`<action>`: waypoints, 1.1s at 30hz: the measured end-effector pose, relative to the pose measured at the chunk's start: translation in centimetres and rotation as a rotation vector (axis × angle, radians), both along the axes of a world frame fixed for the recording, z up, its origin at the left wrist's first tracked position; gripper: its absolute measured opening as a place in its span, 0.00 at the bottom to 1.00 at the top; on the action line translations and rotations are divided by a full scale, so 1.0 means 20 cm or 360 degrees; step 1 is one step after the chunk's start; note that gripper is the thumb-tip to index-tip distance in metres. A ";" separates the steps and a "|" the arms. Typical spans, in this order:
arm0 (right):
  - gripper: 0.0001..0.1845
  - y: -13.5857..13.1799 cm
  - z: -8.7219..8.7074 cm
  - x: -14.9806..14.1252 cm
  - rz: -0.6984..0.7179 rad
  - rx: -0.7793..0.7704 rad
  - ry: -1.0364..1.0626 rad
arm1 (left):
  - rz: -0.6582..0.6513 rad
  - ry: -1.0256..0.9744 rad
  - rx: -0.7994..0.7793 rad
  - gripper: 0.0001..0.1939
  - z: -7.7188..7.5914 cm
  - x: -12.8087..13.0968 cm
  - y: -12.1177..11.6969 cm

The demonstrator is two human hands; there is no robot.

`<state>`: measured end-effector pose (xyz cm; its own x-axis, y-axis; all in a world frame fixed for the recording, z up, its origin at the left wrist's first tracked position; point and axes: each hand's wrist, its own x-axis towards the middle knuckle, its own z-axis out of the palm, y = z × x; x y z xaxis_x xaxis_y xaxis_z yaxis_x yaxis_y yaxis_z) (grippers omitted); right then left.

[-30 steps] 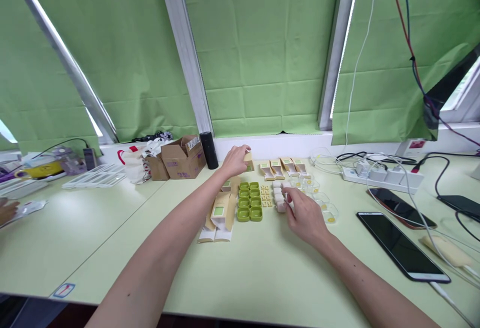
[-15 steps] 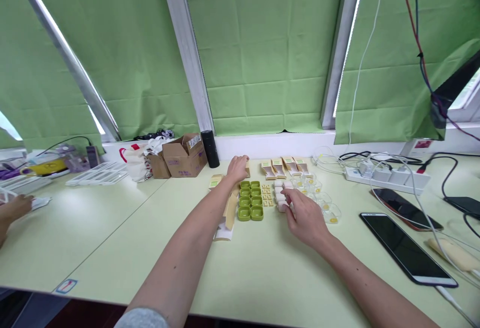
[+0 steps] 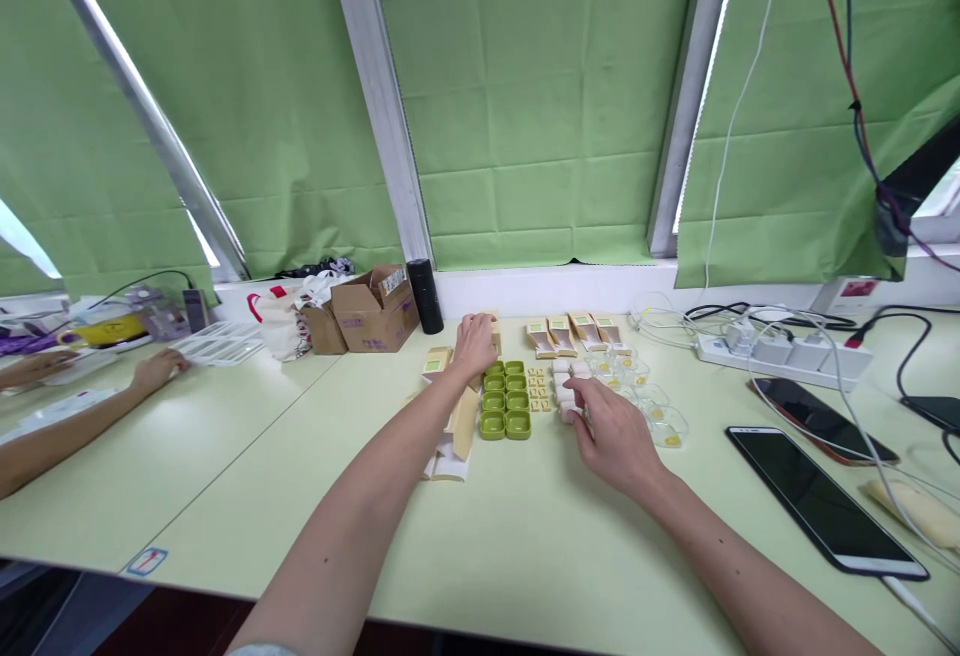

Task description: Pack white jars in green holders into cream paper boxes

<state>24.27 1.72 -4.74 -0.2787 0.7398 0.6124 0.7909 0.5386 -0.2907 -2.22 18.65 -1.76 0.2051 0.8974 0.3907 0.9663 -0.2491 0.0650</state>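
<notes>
My left hand [image 3: 476,344] reaches to the back of the layout, with its bent fingers closed around a small tan cardboard box [image 3: 496,334], mostly hidden behind them. Just in front of it stand two columns of small green square trays [image 3: 517,424]. My right hand [image 3: 611,431] is curled at the two columns of small white rounded pieces [image 3: 561,378], its thumb and index finger around the nearest one. Tiny yellow squares [image 3: 539,391] lie between the trays and these pieces. Clear plastic cups with yellow dots [image 3: 664,426] sit beyond my right fingers.
Opened tan boxes [image 3: 551,338] line the back, and more [image 3: 459,426] lie under my left forearm. Phones [image 3: 825,496], a power strip [image 3: 787,356] and cables occupy the right. A brown carton [image 3: 375,311] and black cylinder [image 3: 425,296] stand behind. Another person's arm [image 3: 97,416] is at left.
The view has turned slightly left. The other person's arm now reaches further in toward the white trays. Both my hands keep nearly the same places and poses.
</notes>
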 end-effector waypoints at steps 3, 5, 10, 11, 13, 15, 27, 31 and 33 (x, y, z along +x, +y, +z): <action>0.17 0.00 0.00 0.00 0.0004 0.0008 0.0000 | -0.0041 0.0060 -0.0062 0.25 0.02 -0.02 -0.03; 0.17 -0.01 0.00 -0.01 0.0004 0.0018 -0.0002 | -0.0066 0.0116 -0.0120 0.21 0.03 -0.04 -0.03; 0.17 0.00 0.00 -0.01 0.0007 0.0033 -0.0006 | -0.0052 0.0202 -0.0200 0.14 0.04 -0.07 -0.03; 0.17 0.00 0.00 -0.01 0.0007 0.0028 -0.0006 | -0.0052 0.0209 -0.0204 0.14 0.04 -0.08 -0.04; 0.17 -0.01 0.00 -0.01 0.0007 0.0010 -0.0003 | -0.0057 0.0221 -0.0205 0.14 0.04 -0.08 -0.04; 0.17 -0.01 0.00 -0.01 0.0009 -0.0004 -0.0001 | -0.0067 0.0231 -0.0212 0.14 0.03 -0.08 -0.03; 0.17 -0.01 0.00 -0.01 0.0018 -0.0025 -0.0001 | -0.0068 0.0252 -0.0325 0.18 0.05 -0.08 0.02; 0.17 -0.01 0.00 -0.01 0.0013 -0.0029 -0.0004 | -0.0049 0.0213 -0.0307 0.12 0.08 -0.07 0.00; 0.17 -0.01 0.00 -0.01 0.0018 -0.0034 -0.0003 | -0.0032 0.0168 -0.0268 0.16 0.10 -0.06 -0.03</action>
<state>24.10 1.59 -4.82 -0.2882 0.7494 0.5961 0.7855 0.5411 -0.3005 -3.47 18.13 0.28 0.2553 0.9436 0.2106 0.9649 -0.2624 0.0059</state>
